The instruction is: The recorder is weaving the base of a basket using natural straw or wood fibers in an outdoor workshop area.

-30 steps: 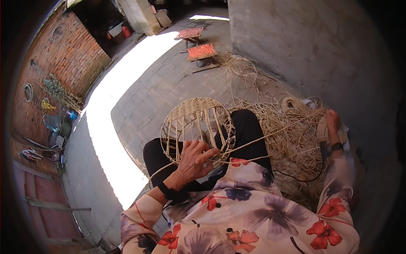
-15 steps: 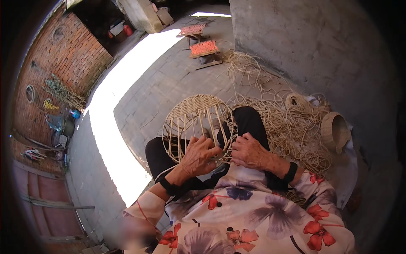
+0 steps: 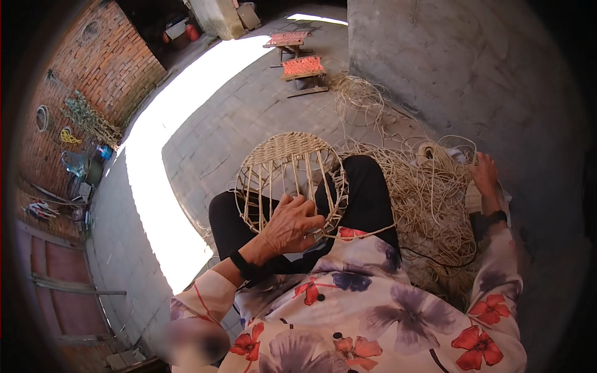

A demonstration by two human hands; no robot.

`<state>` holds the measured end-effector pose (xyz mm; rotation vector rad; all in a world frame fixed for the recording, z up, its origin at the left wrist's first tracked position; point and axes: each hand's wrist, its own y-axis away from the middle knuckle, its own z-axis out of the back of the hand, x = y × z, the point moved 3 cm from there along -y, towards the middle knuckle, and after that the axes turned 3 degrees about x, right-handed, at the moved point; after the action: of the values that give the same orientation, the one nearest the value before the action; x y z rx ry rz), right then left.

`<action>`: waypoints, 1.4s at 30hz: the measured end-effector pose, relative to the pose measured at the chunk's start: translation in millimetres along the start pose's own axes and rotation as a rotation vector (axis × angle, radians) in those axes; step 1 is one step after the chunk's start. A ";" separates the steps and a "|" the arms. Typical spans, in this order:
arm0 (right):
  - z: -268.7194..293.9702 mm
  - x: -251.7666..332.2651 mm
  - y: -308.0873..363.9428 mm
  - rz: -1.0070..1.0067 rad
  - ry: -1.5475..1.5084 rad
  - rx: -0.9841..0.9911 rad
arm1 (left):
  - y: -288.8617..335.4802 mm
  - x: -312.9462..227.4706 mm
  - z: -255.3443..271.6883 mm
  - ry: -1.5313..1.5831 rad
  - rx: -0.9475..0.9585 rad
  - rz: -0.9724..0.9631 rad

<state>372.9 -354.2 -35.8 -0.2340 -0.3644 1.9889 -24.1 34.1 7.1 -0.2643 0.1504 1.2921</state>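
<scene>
A round, partly woven straw-cord piece (image 3: 292, 149) rests on my lap between my knees. Its far part is closely woven, while bare cords span the rest like spokes. My left hand (image 3: 291, 222) is closed on its near rim. From that rim a cord (image 3: 367, 234) runs off to the right over my thigh. Far out to the right, my right hand (image 3: 485, 176) is raised beside the heap of loose cord (image 3: 423, 199). Its fingers are pinched together at a looping strand; the grip itself is small and partly hidden.
A coil of cord (image 3: 429, 151) lies in the heap near the grey wall (image 3: 472, 74). Two low stools with red woven seats, one nearer (image 3: 303, 67) and one behind (image 3: 287, 39), stand ahead. A brick wall (image 3: 118, 56) and a bright sunlit strip (image 3: 146, 186) are on the left.
My right hand has left the rim and swung far out to the right, past the cord heap. A cord now stretches rightward from the rim. My left hand stays at the rim.
</scene>
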 end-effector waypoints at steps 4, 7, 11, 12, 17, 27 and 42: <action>73.2 218.0 59.1 0.573 -0.781 0.277 | -1.9 -1.4 -3.6 0.019 -0.025 -0.004; 102.2 295.5 121.1 1.006 -0.633 0.311 | -1.2 -0.4 -5.4 0.033 -0.063 0.007; 95.1 307.2 144.9 1.116 -0.524 0.342 | -3.9 -4.2 -3.1 0.080 -0.102 0.016; 100.1 306.2 139.8 1.015 -0.706 0.498 | -2.6 -4.0 -2.9 0.080 -0.107 0.020; 124.0 340.6 108.4 1.014 -0.890 0.280 | 4.1 3.4 -7.7 0.114 -0.135 0.102; 63.7 396.8 63.9 1.014 -0.714 0.179 | 17.0 -11.2 1.1 0.001 -0.400 0.261; 86.7 343.4 154.1 0.961 -0.951 0.367 | 10.1 -3.2 -12.0 0.447 -0.151 0.315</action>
<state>67.5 -119.0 -10.5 0.9844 -0.5164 2.9725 -34.3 30.4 -4.7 -0.6798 0.4910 1.5435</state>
